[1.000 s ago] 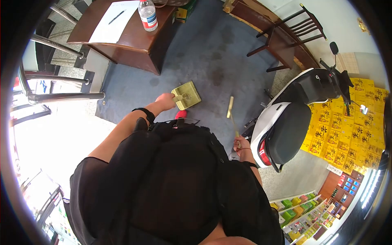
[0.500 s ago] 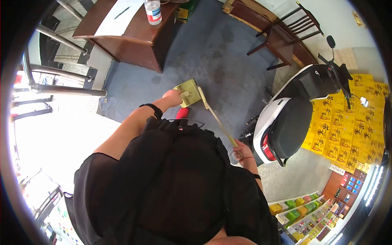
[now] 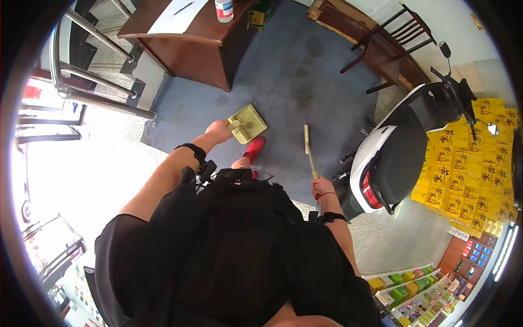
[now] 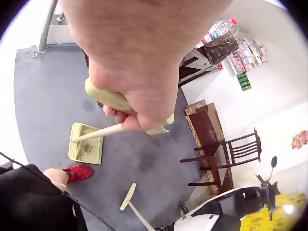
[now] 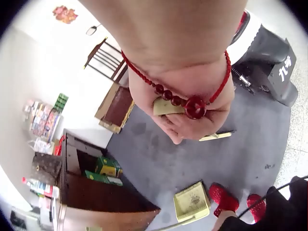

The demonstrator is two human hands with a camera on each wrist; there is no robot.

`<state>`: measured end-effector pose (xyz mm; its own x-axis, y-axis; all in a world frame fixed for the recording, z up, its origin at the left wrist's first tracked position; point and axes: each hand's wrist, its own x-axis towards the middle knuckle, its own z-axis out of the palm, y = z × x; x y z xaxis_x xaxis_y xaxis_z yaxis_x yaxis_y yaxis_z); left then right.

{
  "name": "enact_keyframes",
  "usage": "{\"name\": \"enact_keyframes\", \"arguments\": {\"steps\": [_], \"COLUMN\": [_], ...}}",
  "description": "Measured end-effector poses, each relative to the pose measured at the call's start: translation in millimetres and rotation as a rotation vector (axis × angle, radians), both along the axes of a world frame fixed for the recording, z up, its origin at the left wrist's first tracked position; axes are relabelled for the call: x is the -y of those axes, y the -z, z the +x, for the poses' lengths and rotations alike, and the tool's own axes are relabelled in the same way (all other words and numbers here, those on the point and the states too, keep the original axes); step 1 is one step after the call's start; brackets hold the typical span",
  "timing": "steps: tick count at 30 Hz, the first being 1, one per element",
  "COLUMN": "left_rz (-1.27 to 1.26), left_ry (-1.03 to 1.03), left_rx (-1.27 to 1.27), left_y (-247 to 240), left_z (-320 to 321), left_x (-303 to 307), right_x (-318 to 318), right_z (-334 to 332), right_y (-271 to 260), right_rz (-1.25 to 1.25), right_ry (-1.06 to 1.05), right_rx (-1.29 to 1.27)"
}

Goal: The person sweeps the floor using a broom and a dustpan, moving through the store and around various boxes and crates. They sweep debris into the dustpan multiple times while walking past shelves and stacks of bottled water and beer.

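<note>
My left hand (image 3: 219,131) grips the pale yellow handle of a long-handled dustpan (image 3: 256,126). The pan is on the blue-grey floor mat, beside a red shoe (image 3: 255,148), and dark bits show inside it in the left wrist view. In my right hand (image 3: 324,188) is the stick of a pale yellow broom (image 3: 306,143), fingers curled round it. The broom head (image 4: 128,196) is low over the mat, to the right of the dustpan and apart from it. In the right wrist view the hand covers most of the stick.
A white and black scooter (image 3: 389,169) stands close by the right hand. A brown desk (image 3: 190,52) with a bottle (image 3: 224,11) is ahead on the left, near metal stair rails (image 3: 103,101). A wooden chair (image 3: 384,57) stands at the back right, with yellow boxes (image 3: 463,169) beyond the scooter.
The broom head swung left to the dustpan's edge half a second ago and is now back out to the right. The dustpan stays nearly in place; more of the red shoe shows.
</note>
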<state>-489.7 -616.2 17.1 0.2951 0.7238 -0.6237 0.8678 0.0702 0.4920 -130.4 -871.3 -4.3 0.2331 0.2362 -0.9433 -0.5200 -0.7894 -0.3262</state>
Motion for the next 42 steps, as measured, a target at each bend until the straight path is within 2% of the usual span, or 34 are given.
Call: {"name": "enact_keyframes", "arguments": {"steps": [2, 3, 5, 6, 8, 9, 11, 14, 16, 18, 21, 25, 27, 29, 33, 35, 36, 38, 42], "left_rz": [0.022, 0.044, -0.011, -0.062, -0.067, -0.075, -0.091, -0.093, -0.006, -0.028, -0.012, 0.076, 0.015, -0.042, -0.025, -0.017, -0.028, -0.043, -0.034], "left_ry": [-0.003, -0.005, -0.063, -0.118, -0.075, -0.04, -0.064, -0.077, -0.027, -0.044, -0.077, -0.097, -0.12, -0.142, -0.137, -0.11, -0.112, -0.111, -0.068], "left_rx": [0.003, 0.006, 0.011, 0.016, 0.015, 0.014, 0.015, 0.006, 0.033, 0.024, 0.02, 0.038, 0.015, -0.005, -0.003, -0.021, -0.013, -0.003, 0.027], "left_y": [22, 30, 11, 4, 12, 17, 7, 8, 20, 23, 28, 40, 35, 34, 36, 35, 35, 38, 42], "left_z": [-13, -19, -22, -23, -26, -28, -26, -25, -31, -34, -48, -66, -74, -82, -102, -112, -117, -127, -143], "left_x": [11, 16, 30, 36, 44, 50, 60, 67, 63, 61, 61, 62, 63, 66, 71, 72, 72, 72, 65], "right_x": [8, 8, 12, 15, 17, 19, 21, 27, 42, 55, 60, 49, 41, 28, 15, 13, 11, 7, 1], "right_z": [-17, -28, -51, -54, -57, -57, -51, -51, -38, -33, -24, -14, -12, -23, -62, -86, -98, -118, -134], "right_y": [9, 4, -15, -19, -21, -22, -23, -64, -68, -78, -84, -71, -50, -32, -6, -15, -23, -42, -54], "right_rz": [0.071, 0.072, 0.013, 0.01, 0.103, 0.093, 0.129, 0.102, 0.08, 0.059, 0.055, 0.052, 0.09, 0.12, 0.098, 0.062, 0.058, 0.073, 0.071], "right_ry": [-0.144, -0.146, -0.332, -0.322, -0.578, -0.558, -0.698, -0.596, -0.533, -0.435, -0.424, -0.298, -0.308, -0.204, -0.128, -0.389, -0.384, -0.593, -0.615], "right_rx": [-0.075, -0.074, -0.006, -0.006, 0.016, 0.012, 0.049, 0.004, 0.0, 0.031, 0.065, 0.119, 0.092, 0.047, -0.014, 0.001, 0.0, -0.075, -0.096]}}
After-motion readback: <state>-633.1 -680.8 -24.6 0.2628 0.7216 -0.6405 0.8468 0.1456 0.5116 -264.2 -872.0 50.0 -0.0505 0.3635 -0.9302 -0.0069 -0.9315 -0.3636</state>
